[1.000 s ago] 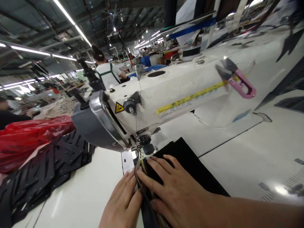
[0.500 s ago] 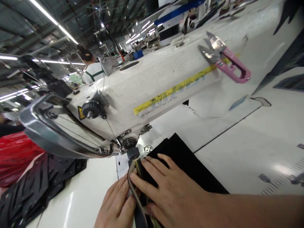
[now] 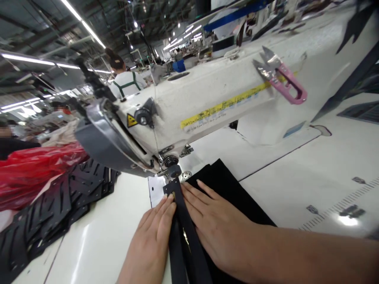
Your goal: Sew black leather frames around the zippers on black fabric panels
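A black slotted piece (image 3: 194, 240), its end dotted with small holes, lies lengthwise below the sewing machine head. Through its slot a gold-toned zipper (image 3: 186, 236) shows in part. My left hand (image 3: 155, 228) rests flat along the piece's left side, fingertips near its far end. On the right, my right hand (image 3: 219, 221) lies flat with fingers stretched, pressing beside the piece and over a black fabric panel (image 3: 233, 193). The dark roller foot (image 3: 174, 170) stands right at the piece's far end; whether it touches is unclear.
The white sewing machine (image 3: 213, 90) spans the view, with pink thread snips (image 3: 286, 81) on its arm. Left, several black cut pieces (image 3: 59, 205) lie piled beside a red plastic bag (image 3: 38, 165). A ruler scale (image 3: 334, 201) marks the table at right. People sit beyond.
The slotted piece, seen edge-on and raised between my hands before, now lies flat. My left hand has flattened, and my right hand's fingers have shifted off the zipper. The view has turned slightly.
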Demonstrator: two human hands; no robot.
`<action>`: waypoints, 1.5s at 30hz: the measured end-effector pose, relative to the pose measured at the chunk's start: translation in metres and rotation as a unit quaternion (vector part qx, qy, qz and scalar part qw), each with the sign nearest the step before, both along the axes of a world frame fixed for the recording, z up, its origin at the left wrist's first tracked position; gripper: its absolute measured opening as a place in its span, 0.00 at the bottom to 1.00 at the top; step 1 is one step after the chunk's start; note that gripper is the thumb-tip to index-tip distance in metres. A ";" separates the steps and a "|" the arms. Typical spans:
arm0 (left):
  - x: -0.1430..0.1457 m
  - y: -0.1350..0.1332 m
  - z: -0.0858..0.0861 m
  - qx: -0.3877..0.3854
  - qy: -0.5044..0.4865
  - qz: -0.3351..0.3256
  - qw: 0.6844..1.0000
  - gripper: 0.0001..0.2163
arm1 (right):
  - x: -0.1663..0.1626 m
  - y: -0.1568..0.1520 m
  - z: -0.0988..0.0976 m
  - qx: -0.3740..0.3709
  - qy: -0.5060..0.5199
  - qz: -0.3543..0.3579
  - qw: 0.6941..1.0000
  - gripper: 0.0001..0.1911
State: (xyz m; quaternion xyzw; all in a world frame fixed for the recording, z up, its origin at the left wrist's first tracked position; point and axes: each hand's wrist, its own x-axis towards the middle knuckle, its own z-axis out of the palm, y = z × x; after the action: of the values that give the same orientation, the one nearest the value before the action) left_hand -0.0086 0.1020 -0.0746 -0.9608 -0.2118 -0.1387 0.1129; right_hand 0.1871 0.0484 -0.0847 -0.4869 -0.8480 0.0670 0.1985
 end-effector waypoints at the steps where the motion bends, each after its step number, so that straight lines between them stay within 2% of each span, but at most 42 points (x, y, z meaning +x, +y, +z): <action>1: 0.001 -0.001 -0.001 -0.003 -0.014 0.005 1.000 0.16 | 0.000 -0.001 0.001 -0.001 -0.003 0.002 1.000 0.27; 6: 0.004 -0.006 -0.001 -0.034 -0.059 0.027 0.997 0.14 | -0.002 -0.005 0.006 -0.013 -0.005 -0.006 1.000 0.26; 9: 0.004 -0.007 0.001 -0.013 -0.063 0.028 0.998 0.15 | -0.004 -0.005 0.006 -0.003 -0.016 -0.011 1.000 0.26; 14: 0.006 -0.004 -0.004 0.035 -0.080 -0.008 0.996 0.15 | -0.005 -0.005 0.000 0.035 -0.051 -0.010 0.998 0.28; 20: 0.008 -0.002 -0.008 0.033 -0.121 -0.015 0.992 0.15 | -0.006 -0.003 -0.003 0.053 -0.063 -0.008 0.997 0.29; 26: 0.007 -0.001 -0.007 0.048 -0.082 -0.014 0.995 0.16 | -0.007 -0.002 -0.003 0.026 -0.039 -0.031 0.998 0.27; 32: 0.002 0.000 -0.006 0.071 -0.045 -0.029 0.996 0.15 | -0.004 -0.001 0.008 -0.025 0.010 -0.025 0.999 0.24; 39: -0.002 0.008 -0.003 0.067 -0.035 -0.055 0.996 0.14 | 0.001 -0.002 0.009 -0.026 0.041 -0.031 0.998 0.24; 45: 0.003 0.001 -0.001 0.050 -0.016 -0.017 0.998 0.14 | -0.001 -0.002 0.008 -0.042 0.007 -0.016 0.999 0.28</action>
State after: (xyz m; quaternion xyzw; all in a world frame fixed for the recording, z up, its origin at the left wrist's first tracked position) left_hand -0.0054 0.1032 -0.0752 -0.9552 -0.1897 -0.1662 0.1546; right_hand 0.1865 0.0467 -0.0765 -0.5077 -0.8351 0.1034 0.1851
